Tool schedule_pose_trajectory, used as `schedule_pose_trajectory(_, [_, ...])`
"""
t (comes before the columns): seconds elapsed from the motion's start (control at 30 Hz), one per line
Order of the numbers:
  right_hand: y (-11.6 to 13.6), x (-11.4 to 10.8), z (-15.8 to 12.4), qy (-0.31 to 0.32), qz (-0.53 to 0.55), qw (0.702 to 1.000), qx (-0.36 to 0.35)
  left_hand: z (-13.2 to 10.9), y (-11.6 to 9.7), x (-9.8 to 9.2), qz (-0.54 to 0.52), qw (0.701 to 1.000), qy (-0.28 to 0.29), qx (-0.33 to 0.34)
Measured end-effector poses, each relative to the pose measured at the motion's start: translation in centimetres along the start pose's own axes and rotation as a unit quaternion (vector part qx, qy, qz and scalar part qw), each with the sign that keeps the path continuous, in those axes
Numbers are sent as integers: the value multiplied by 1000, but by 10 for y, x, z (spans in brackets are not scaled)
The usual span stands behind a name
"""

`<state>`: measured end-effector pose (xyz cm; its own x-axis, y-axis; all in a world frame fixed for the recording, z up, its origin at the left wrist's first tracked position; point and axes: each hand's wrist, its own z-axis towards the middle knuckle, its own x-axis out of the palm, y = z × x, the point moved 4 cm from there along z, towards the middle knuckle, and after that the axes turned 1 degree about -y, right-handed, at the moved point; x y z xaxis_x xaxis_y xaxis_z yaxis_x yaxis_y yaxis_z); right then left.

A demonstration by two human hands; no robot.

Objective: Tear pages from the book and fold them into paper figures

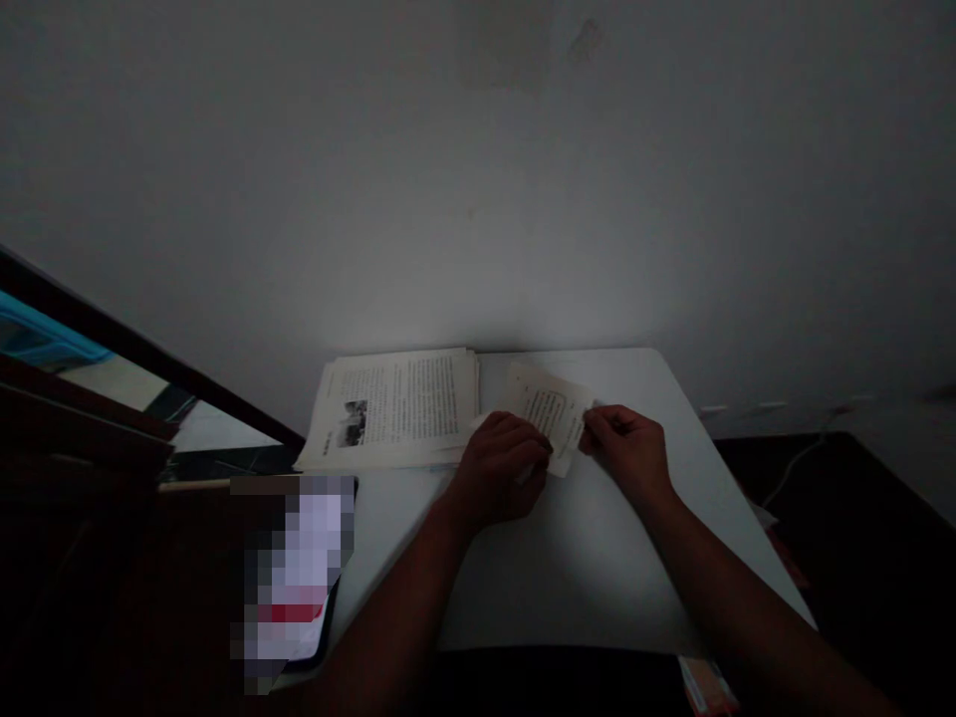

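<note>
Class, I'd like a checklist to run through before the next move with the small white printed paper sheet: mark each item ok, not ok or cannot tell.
1. Right hand pinching the small white printed paper sheet at its right edge: ok.
2. Left hand at the sheet's left part: ok.
3. Left thumb gripping the sheet: cannot tell; the hand hides it.
4. Stack of white printed paper sheets squared up: not ok; edges jut out unevenly at its right side.
5. Dark-edged rectangular phone apart from both hands: ok.
6. Bright light over the white, smooth-topped table: not ok; the scene is dim.
</note>
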<state>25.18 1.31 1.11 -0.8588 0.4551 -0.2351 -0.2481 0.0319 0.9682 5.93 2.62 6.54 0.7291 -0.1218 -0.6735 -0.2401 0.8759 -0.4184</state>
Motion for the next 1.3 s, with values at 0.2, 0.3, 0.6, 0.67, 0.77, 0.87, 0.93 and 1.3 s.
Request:
schedule_pose_trajectory(0.2, [1,-7,5,-33,-229,970,-71,-4,3,11,31,978,194,-68])
schedule_pose_trajectory(0.3, [5,-8,5,-43,-289,953,-83,-6,3,14,36,971,223,-84])
schedule_pose_trajectory(0.6, [19,12,-7,131,-302,892,-309,-14,1,20,-17,971,222,-91])
schedule_pose_trajectory(0.67, [16,13,-7,151,-310,886,-310,-14,1,19,-23,970,223,-88])
schedule_pose_trajectory(0.77, [13,10,-3,160,-313,894,-280,-14,1,16,-26,971,223,-84])
schedule_pose_trajectory(0.87, [13,6,-1,167,-309,901,-253,-15,3,15,-22,972,219,-85])
schedule_pose_trajectory(0.93, [12,4,-1,176,-312,901,-243,-16,4,15,-16,973,214,-88])
schedule_pose_trajectory(1.3, [20,5,-9,181,-320,885,-285,-18,7,10,-8,975,206,-79])
